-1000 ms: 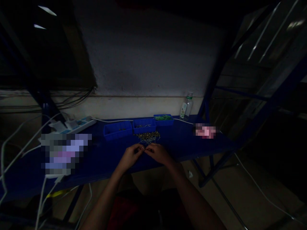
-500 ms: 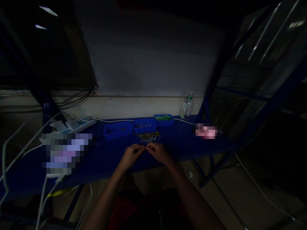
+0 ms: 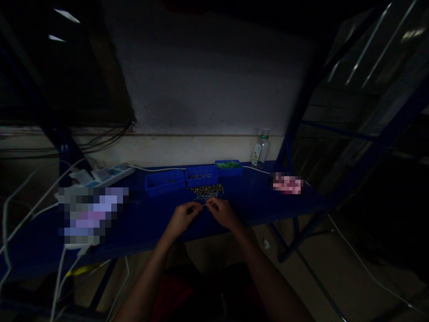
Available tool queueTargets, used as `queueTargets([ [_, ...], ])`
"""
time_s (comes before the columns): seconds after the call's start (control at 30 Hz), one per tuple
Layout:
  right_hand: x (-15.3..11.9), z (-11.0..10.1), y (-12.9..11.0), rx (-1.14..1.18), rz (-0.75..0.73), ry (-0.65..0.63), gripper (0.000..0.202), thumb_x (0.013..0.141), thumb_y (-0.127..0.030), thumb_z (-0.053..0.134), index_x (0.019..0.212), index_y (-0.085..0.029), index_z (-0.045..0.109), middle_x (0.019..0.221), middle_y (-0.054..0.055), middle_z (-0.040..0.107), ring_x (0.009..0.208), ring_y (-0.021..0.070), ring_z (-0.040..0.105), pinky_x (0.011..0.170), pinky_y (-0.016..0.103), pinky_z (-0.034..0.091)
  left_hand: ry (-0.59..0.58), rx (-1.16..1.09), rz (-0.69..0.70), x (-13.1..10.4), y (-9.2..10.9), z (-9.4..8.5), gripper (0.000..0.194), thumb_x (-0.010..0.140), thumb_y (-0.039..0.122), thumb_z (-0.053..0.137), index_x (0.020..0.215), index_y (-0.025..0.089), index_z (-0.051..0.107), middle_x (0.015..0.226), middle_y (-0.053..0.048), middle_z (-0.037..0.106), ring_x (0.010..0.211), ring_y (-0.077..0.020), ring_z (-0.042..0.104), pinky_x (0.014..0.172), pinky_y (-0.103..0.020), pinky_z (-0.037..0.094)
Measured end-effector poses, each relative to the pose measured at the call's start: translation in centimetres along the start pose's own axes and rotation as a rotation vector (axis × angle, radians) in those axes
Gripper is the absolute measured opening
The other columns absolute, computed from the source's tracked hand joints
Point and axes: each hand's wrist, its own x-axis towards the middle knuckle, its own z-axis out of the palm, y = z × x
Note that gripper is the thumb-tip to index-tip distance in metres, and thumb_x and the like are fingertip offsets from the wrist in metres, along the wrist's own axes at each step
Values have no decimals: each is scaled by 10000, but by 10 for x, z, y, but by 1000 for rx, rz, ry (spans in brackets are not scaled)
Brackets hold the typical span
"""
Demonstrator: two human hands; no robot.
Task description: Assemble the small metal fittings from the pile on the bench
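Above the front part of the blue table, my left hand is closed in a pinch on a thin pale metal rod. The fingertips of my right hand pinch the rod's other end; its exact tip is hidden by the fingers. Just beyond my hands lies a heap of small brass-coloured pieces, with several thin silvery rods along its near side. Behind the heap stands a blue bin with a few silvery rods inside.
Another blue bin with a few small parts stands left, and one with green items right. A clear bottle is at the back. A power strip with white cables lies left. Blurred patches cover objects at both sides.
My right hand has shifted slightly to the right and up, and a little more of the thin rod shows between my fingertips. My left hand stays nearly still.
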Motion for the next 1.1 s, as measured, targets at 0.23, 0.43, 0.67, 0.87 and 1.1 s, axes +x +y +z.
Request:
queueTargets([
  [0.23, 1, 3, 4, 4, 18, -19, 149, 865, -254, 439, 904, -213, 577, 774, -2, 641, 710, 118, 592, 669, 200, 420, 5, -3, 18, 0, -3, 1, 247, 778, 353, 505, 847, 166, 650, 807, -29, 671, 737, -172, 602, 687, -253, 441],
  [0.43, 0, 3, 3, -31, -1, -90, 141, 852, -266, 467, 857, -216, 599, 788, -3, 650, 706, 116, 593, 649, 197, 415, 34, -40, 35, -2, 1, -1, 295, 816, 395, 462, 867, 164, 637, 839, -34, 667, 782, -177, 595, 718, -255, 439],
  [0.67, -1, 0, -1, -73, -43, -120, 157, 857, -242, 452, 877, -223, 606, 848, -1, 648, 745, 113, 585, 671, 198, 403, -1, -58, 61, -2, -2, 2, 252, 786, 374, 526, 883, 166, 630, 833, -31, 658, 778, -171, 594, 723, -251, 444],
  [0.87, 0, -1, -4, -75, -55, -121, 158, 860, -252, 460, 899, -229, 611, 877, -3, 646, 779, 117, 584, 697, 203, 405, 38, -6, 84, -3, 0, -1, 203, 803, 317, 484, 855, 173, 617, 843, -28, 647, 808, -172, 588, 747, -256, 433],
  [1.1, 0, 0, -3, -28, -32, -72, 193, 889, -293, 418, 915, -219, 594, 840, -2, 652, 771, 117, 598, 693, 199, 411, 36, -15, 51, -3, 0, -1, 196, 816, 297, 458, 882, 169, 591, 840, -21, 649, 791, -162, 597, 719, -243, 434],
])
